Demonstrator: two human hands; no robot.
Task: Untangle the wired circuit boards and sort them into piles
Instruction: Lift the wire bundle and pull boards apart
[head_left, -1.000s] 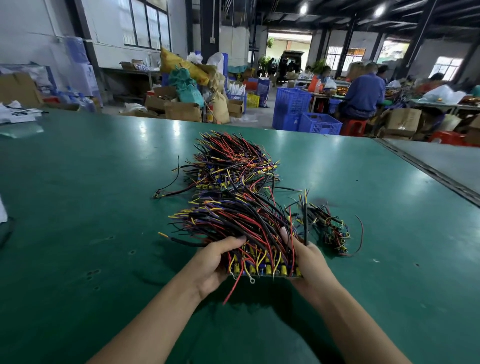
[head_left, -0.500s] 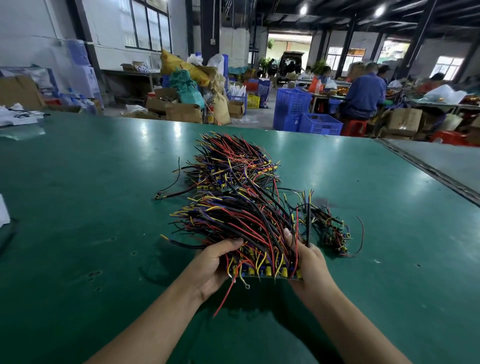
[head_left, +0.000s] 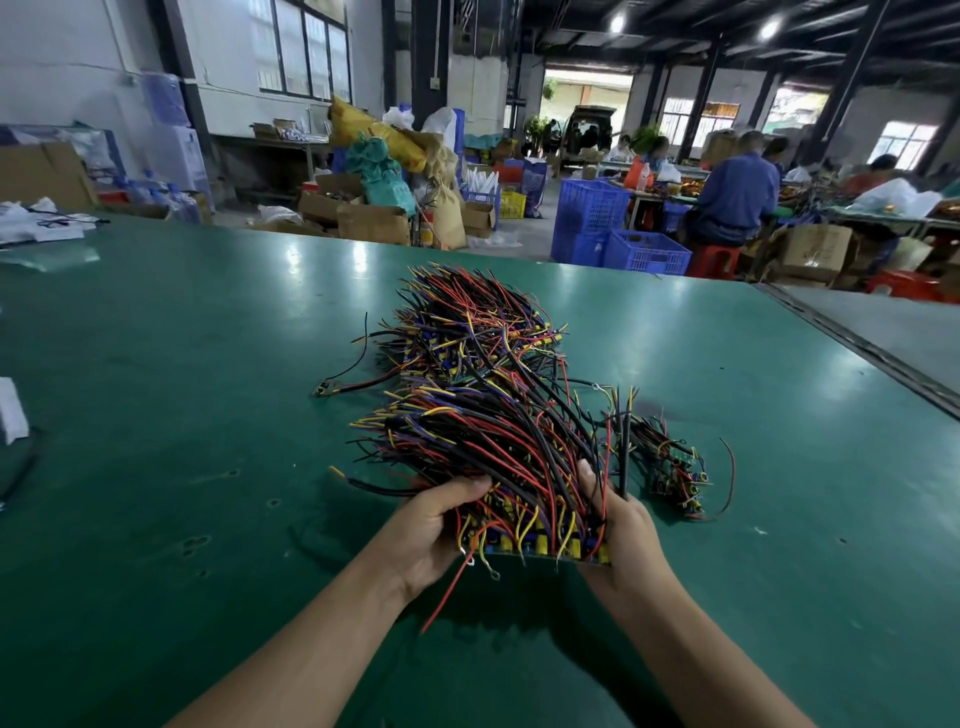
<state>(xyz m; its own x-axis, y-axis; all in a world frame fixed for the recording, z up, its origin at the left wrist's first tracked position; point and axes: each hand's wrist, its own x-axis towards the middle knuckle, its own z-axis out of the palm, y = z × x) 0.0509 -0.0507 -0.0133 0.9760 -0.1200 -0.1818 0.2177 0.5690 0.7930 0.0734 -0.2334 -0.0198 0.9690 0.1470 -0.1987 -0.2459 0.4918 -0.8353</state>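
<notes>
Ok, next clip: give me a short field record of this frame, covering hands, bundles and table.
Setting: green table in a workshop
Left hand: grips held bundle at its left side
Right hand: grips the same bundle at its right side
Bundle layout: boards at the near edge; red, black and yellow wires fan away
Far pile: behind the bundle; cannot tell whether tangled with it
Small pile: on the table, right of the right hand
Background: blue crates, seated person
</notes>
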